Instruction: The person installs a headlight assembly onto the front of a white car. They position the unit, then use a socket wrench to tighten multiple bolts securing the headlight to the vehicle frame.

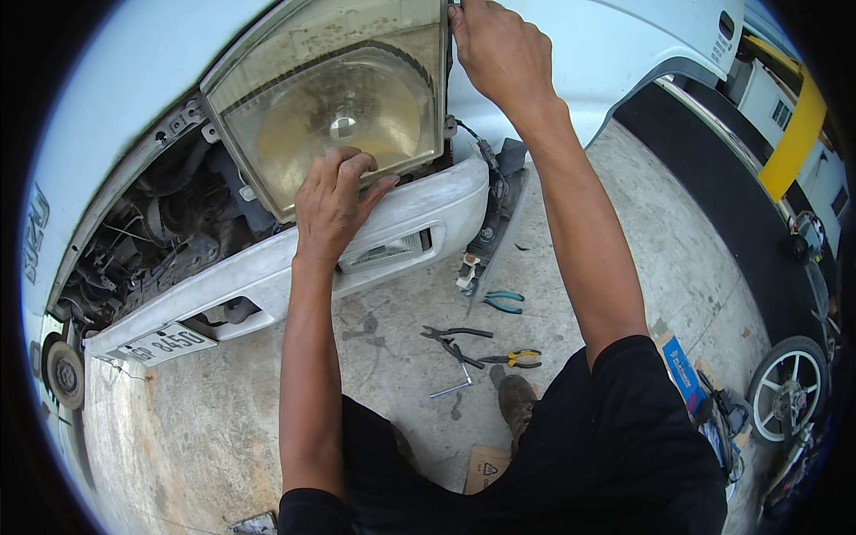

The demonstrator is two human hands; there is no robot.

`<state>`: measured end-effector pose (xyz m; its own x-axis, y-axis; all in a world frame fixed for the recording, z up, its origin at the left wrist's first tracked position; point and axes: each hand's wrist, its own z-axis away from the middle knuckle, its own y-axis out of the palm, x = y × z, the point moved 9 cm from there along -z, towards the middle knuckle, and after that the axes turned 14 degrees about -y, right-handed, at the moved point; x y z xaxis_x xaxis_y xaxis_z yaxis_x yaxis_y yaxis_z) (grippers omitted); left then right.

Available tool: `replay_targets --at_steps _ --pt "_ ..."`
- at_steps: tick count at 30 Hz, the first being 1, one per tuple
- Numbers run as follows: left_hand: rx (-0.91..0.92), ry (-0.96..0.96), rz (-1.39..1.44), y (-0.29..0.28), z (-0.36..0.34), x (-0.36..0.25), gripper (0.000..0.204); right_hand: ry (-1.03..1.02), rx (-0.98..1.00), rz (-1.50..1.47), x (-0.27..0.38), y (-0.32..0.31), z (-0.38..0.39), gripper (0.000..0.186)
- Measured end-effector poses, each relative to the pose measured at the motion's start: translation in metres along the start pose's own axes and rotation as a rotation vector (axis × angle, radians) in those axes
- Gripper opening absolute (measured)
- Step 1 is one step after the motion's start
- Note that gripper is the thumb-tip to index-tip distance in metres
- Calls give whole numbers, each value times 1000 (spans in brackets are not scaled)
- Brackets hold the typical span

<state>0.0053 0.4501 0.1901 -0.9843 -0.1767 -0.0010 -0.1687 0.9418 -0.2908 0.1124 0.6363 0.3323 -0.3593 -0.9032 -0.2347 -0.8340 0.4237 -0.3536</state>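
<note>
Left-hand fingers (343, 174) curled over lower rim of yellowed headlight unit (334, 107), gripping it, just above white bumper (267, 272). Beyond, right-hand fingers (464, 22) clamped on lamp's upper corner against white body panel (571, 53). Below on concrete, pliers (513, 358). Risk, likely: grip slipping, unit dropping onto bumper, lens cracking or rear wiring straining.

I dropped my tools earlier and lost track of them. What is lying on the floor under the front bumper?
Under the bumper, on the concrete floor, lie teal-handled pliers, black pliers, yellow-handled pliers and a bent metal wrench. Anything beneath the person's legs is hidden.
</note>
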Motion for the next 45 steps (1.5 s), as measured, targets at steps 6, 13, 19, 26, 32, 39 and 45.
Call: replay_targets --at_steps 6,13,19,26,32,39,45 --pt "-19 3 3 0 3 1 53 195 -36 -134 -10 12 4 41" --pt "-38 -7 35 1 4 5 46 160 61 -368 -24 12 -5 46" --pt "-37 -2 25 1 5 6 45 76 -95 -223 -12 -6 -4 30" --pt "-30 -15 35 1 5 6 46 -114 -5 -96 5 -3 -6 19" --pt "-28 -20 31 0 4 6 46 -32 51 25 3 -2 -4 14" --pt "-30 8 22 1 4 4 55 72 50 -125 -1 13 -3 29" --pt "-27 11 21 0 3 4 55 282 56 -400 -29 21 -5 44"
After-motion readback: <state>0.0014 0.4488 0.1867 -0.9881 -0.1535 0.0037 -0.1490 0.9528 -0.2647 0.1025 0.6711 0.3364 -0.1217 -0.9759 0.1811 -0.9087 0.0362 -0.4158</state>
